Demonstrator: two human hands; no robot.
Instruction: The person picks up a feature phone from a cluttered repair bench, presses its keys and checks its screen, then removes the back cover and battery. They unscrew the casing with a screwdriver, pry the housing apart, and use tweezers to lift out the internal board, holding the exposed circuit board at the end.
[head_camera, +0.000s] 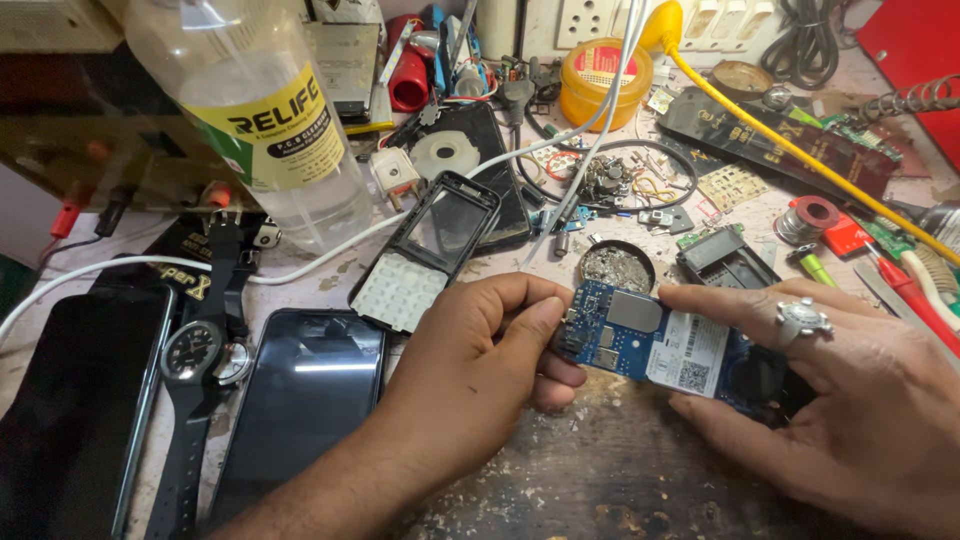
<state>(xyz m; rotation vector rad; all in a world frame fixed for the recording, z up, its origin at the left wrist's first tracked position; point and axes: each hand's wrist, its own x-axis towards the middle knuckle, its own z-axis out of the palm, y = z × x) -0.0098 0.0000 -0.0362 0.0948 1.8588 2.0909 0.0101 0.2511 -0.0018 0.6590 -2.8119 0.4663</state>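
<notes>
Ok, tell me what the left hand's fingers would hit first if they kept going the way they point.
The left hand points rightward along the blue circuit board it pinches; beyond it, probably the right hand, though depth is unclear.

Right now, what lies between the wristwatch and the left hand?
In the head view, a dark smartphone lies face up between the wristwatch and the left hand.

We see the blue rectangular circuit board (650, 345) right of the black keypad phone frame (428, 250), with the round metal solder-scrap tin (617, 266) just behind the board.
</notes>
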